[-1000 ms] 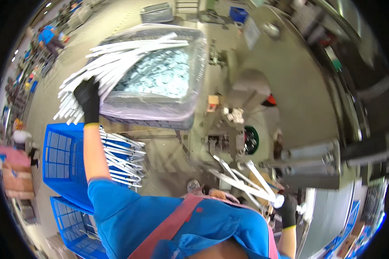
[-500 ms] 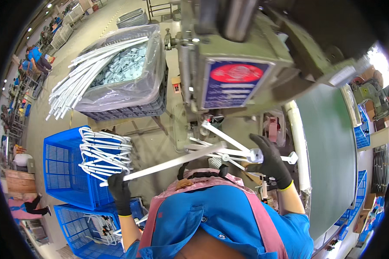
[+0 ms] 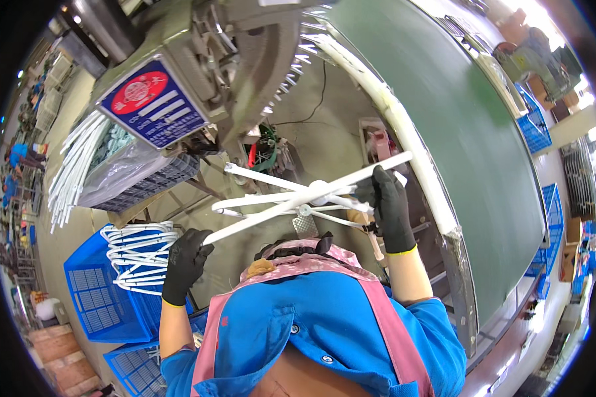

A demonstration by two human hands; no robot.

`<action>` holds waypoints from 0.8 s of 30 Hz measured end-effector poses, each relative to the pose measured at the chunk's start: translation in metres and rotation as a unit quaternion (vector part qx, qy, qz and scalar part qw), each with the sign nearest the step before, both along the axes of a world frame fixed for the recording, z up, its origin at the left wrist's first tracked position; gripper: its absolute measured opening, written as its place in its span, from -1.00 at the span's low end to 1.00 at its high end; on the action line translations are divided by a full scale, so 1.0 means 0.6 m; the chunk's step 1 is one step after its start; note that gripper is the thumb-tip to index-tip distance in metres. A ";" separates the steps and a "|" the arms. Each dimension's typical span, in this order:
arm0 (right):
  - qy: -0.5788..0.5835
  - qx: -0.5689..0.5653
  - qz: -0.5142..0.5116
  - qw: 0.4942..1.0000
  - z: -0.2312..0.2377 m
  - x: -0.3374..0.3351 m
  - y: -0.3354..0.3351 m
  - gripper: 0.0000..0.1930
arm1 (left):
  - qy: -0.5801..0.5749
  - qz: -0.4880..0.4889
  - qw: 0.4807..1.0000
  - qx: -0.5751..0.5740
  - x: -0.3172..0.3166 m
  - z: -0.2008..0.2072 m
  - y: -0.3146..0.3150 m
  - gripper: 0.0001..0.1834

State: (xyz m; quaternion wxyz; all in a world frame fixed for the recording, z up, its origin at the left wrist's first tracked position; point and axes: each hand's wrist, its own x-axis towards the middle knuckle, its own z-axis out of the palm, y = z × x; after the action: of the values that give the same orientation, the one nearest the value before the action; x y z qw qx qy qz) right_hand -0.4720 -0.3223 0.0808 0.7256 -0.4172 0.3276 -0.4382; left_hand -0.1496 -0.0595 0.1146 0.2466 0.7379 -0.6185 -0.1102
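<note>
At the upper left of the frame, a sheaf of straight white tubes (image 3: 73, 175) lies across a plastic-lined dark grey crate (image 3: 159, 178), beside small pale metal parts (image 3: 114, 142). Below it, at the lower left, a blue basket (image 3: 89, 291) carries a row of bent white tubes (image 3: 139, 258) along its upper right side, with a second blue basket (image 3: 134, 374) partly seen beneath. A press machine (image 3: 195, 79) with a blue and red plate (image 3: 153, 102) stands in front of the crate and hides much of it.

Left of centre, the left hand (image 3: 187, 264), gloved in black, is closed around the lower end of a long white tube (image 3: 265, 215), which slants across the centre and up to the right. Behind this tube lies a white jointed frame (image 3: 258, 200) with a round hub (image 3: 319, 192). The right hand (image 3: 389, 205), also gloved, has its fingers curled at the frame's right side, gripping it; whether it also holds the long tube I cannot tell.

A green bucket (image 3: 265, 151) stands behind, above centre, on the grey floor (image 3: 341, 109), near a thin black cable (image 3: 322, 96). A white-wrapped rail (image 3: 394, 109) borders the long green counter (image 3: 460, 145) at right. Blue baskets (image 3: 551, 221) and brown cartons (image 3: 568, 255) line the far right.
</note>
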 end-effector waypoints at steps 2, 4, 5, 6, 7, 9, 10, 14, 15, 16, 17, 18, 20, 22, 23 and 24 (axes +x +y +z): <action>0.274 -0.192 -0.152 0.930 -0.017 -0.038 -0.020 -0.69 | -0.008 -0.007 1.000 -0.023 0.000 -0.010 -0.023 -0.74; 0.444 -0.305 -0.283 0.794 -0.040 -0.070 -0.037 -0.65 | -0.026 -0.013 0.997 -0.075 0.003 -0.022 -0.059 -0.74; 0.513 -0.327 -0.318 0.727 -0.052 -0.083 -0.043 -0.64 | -0.012 -0.002 0.997 -0.080 0.004 -0.028 -0.080 -0.73; 0.446 -0.195 -0.291 0.824 -0.067 -0.089 -0.046 -0.62 | -0.032 -0.012 0.996 -0.086 0.006 -0.034 -0.103 -0.73; 0.317 -0.116 -0.191 0.922 -0.077 -0.096 -0.051 -0.69 | -0.043 -0.016 0.995 -0.085 0.008 -0.041 -0.126 -0.73; 0.020 0.084 -0.085 0.993 -0.100 -0.088 -0.063 -0.77 | -0.065 -0.026 0.993 -0.099 0.012 -0.055 -0.163 -0.72; -0.054 0.122 -0.097 0.986 -0.111 -0.074 -0.072 -0.81 | -0.083 -0.043 0.987 -0.130 0.015 -0.060 -0.182 -0.73; -0.148 0.128 -0.168 0.966 -0.131 -0.036 -0.103 -0.78 | 0.041 -0.061 0.996 -0.040 0.006 -0.064 -0.163 -0.74; -0.148 0.135 -0.175 0.964 -0.133 -0.030 -0.109 -0.78 | 0.028 -0.064 0.995 -0.070 0.001 -0.062 -0.146 -0.74; -0.161 0.129 -0.173 0.963 -0.136 -0.020 -0.114 -0.78 | 0.021 -0.045 0.997 -0.050 -0.002 -0.057 -0.128 -0.75; -0.172 0.123 -0.167 0.963 -0.138 -0.014 -0.117 -0.77 | 0.022 -0.030 0.999 -0.024 -0.002 -0.051 -0.109 -0.75; -0.181 0.134 -0.172 0.959 -0.139 -0.010 -0.119 -0.73 | 0.005 -0.031 0.999 -0.034 0.001 -0.043 -0.093 -0.74; -0.164 0.101 -0.188 0.963 -0.141 -0.006 -0.119 -0.69 | -0.019 -0.031 0.998 -0.049 0.012 -0.031 -0.070 -0.74; -0.161 0.066 -0.192 0.966 -0.141 -0.004 -0.119 -0.63 | -0.048 -0.028 0.998 -0.041 0.028 -0.022 -0.059 -0.73; -0.164 0.067 -0.198 0.964 -0.142 -0.002 -0.120 -0.64 | -0.058 -0.026 0.997 -0.033 0.036 -0.018 -0.056 -0.72; -0.167 0.055 -0.206 0.963 -0.143 -0.001 -0.123 -0.64 | -0.045 -0.038 0.997 -0.056 0.042 -0.015 -0.054 -0.70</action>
State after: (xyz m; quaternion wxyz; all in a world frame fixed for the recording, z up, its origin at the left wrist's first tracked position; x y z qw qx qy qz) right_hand -0.4724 -0.3959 -0.0048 0.6857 -0.2213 0.3044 -0.6231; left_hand -0.1243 -0.0916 0.1055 0.2556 0.7033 -0.6614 -0.0513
